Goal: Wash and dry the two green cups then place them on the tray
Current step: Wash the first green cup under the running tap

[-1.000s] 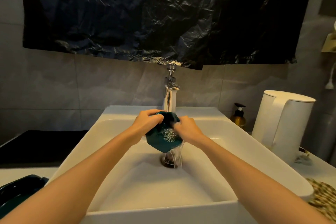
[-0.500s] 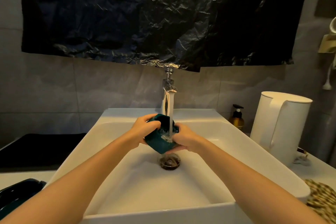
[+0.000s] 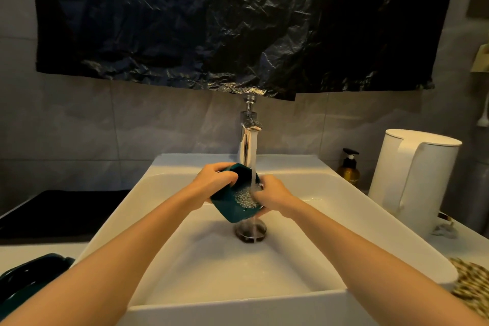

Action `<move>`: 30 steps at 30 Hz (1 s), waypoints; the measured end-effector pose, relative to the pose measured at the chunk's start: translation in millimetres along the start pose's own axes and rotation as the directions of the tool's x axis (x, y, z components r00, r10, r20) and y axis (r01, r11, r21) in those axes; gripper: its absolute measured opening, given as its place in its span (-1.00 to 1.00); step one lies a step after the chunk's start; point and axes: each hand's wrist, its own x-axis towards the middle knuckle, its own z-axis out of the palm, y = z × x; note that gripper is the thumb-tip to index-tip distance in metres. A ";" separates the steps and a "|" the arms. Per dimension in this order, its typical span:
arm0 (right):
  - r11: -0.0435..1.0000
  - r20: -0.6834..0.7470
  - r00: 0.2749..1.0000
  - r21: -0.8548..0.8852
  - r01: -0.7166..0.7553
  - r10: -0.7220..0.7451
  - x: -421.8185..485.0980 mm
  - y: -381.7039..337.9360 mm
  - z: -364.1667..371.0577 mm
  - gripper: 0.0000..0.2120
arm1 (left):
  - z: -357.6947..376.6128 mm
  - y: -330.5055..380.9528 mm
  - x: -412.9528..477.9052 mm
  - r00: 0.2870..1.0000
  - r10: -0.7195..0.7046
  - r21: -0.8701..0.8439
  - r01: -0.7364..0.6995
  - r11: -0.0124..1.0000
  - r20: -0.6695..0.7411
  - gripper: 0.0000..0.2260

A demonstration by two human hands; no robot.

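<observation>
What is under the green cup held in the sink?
The dark round drain in the sink floor, with water running off the green cup onto it. The cup covers the drain's far-left edge.

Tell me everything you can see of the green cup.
The green cup is dark teal with faceted sides, glossy like glazed ceramic, and wet. It is held tilted over the sink, above the drain, under the tap, whose running water splashes on it. The left hand grips its left side; the right hand holds its right side.
</observation>
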 end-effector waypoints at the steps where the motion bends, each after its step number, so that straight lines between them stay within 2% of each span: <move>1: 0.999 -0.071 0.997 -0.030 0.014 -0.016 1.4 0.2 -0.4 -0.86 | 0.1 1.1 0.1 1.000 0.000 -0.018 0.000 1.000 0.011 -0.73; 3: 0.981 -0.186 0.980 -0.191 0.030 -0.066 5.1 0.9 -3.9 -0.81 | 0.4 3.0 0.8 1.000 0.011 -0.042 -0.010 0.999 0.018 -0.74; 4: 0.968 -0.186 0.980 -0.248 0.029 -0.077 5.4 0.5 -4.3 -0.77 | 0.2 3.2 1.4 1.000 0.020 -0.039 -0.020 0.999 0.017 -0.75; 5: 0.963 -0.138 0.988 -0.268 0.032 -0.071 6.0 0.7 -4.4 -0.77 | -0.4 2.4 2.1 0.999 0.031 -0.025 -0.031 0.999 0.015 -0.75; 7: 0.987 0.073 0.997 -0.159 0.029 -0.017 5.0 1.3 -3.8 -0.85 | -2.3 -0.1 3.0 0.999 0.047 0.015 -0.047 0.999 0.013 -0.75; 8: 0.997 0.170 0.985 -0.072 0.010 0.002 3.5 1.4 -3.7 -0.77 | -3.7 -1.5 3.3 0.999 0.048 0.027 -0.048 0.998 0.009 -0.75; 9: 1.000 0.206 0.978 -0.007 0.001 0.001 2.9 1.3 -3.4 -0.67 | -4.5 -2.3 3.3 0.999 0.045 0.029 -0.046 0.999 0.006 -0.75; 10: 1.000 0.174 0.985 0.018 0.008 -0.011 1.9 0.4 -2.3 -0.62 | -4.7 -2.4 3.1 0.999 0.043 0.022 -0.043 0.999 0.007 -0.74; 13: 0.999 -0.031 0.999 0.039 0.009 -0.008 1.6 -2.8 0.7 -0.75 | -2.9 -0.9 3.0 1.000 0.019 -0.035 -0.018 0.999 0.017 -0.77; 16: 0.998 -0.112 0.992 -0.006 -0.056 0.055 4.9 -4.6 -0.2 -0.75 | -2.0 1.4 3.0 1.000 -0.021 -0.107 0.023 0.994 0.021 -0.80; 17: 0.996 -0.114 0.990 0.033 -0.082 0.085 5.0 -6.5 -0.1 -0.75 | -1.7 1.4 3.5 0.999 -0.037 -0.178 0.043 0.983 0.039 -0.77; 18: 0.983 -0.101 0.986 0.144 -0.114 0.130 3.9 -9.2 -0.3 -0.75 | -0.4 1.4 3.9 0.997 -0.045 -0.271 0.062 0.961 0.069 -0.72; 20: 0.881 -0.032 0.972 0.430 -0.197 0.232 0.7 -14.8 -2.9 -0.73 | 4.8 -0.7 3.5 0.993 -0.037 -0.420 0.080 0.904 0.111 -0.61; 21: 0.829 0.012 0.966 0.511 -0.228 0.258 -0.4 -15.9 -5.3 -0.71 | 7.3 -2.7 3.8 0.994 -0.029 -0.431 0.072 0.899 0.106 -0.57; 22: 0.820 0.053 0.966 0.518 -0.244 0.253 -1.1 -15.6 -7.2 -0.70 | 9.3 -4.5 3.8 0.995 -0.022 -0.406 0.058 0.912 0.094 -0.56; 25: 0.886 0.167 0.970 0.402 -0.229 0.175 -2.4 -10.5 -7.4 -0.67 | 7.8 -5.8 2.7 1.000 -0.009 -0.300 0.016 0.954 0.024 -0.61; 28: 0.953 0.013 0.984 0.249 -0.175 0.177 -2.7 -5.3 -9.4 -0.79 | 3.7 -2.8 0.7 1.000 0.025 -0.119 -0.024 0.993 0.005 -0.59; 30: 0.993 -0.088 0.990 0.036 -0.110 0.113 -2.4 -1.9 -9.8 -0.95 | 3.5 -1.6 -1.0 0.999 0.027 -0.021 -0.026 0.999 0.045 -0.59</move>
